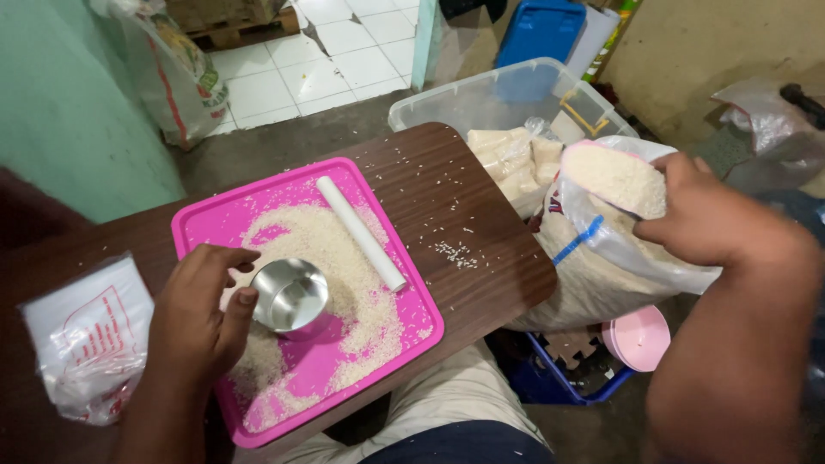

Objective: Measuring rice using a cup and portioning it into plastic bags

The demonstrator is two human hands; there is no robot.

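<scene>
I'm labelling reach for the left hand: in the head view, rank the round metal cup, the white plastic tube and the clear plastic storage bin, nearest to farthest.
From the left hand:
1. Round metal cup, touching its fingers, on the pink tray.
2. White plastic tube, lying further right across the tray.
3. Clear plastic storage bin, beyond the table's far edge.

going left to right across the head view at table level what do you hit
stack of clear plastic bags → left hand → metal cup → white tube on the pink tray → loose rice grains on the brown table → open sack of rice → right hand
</scene>
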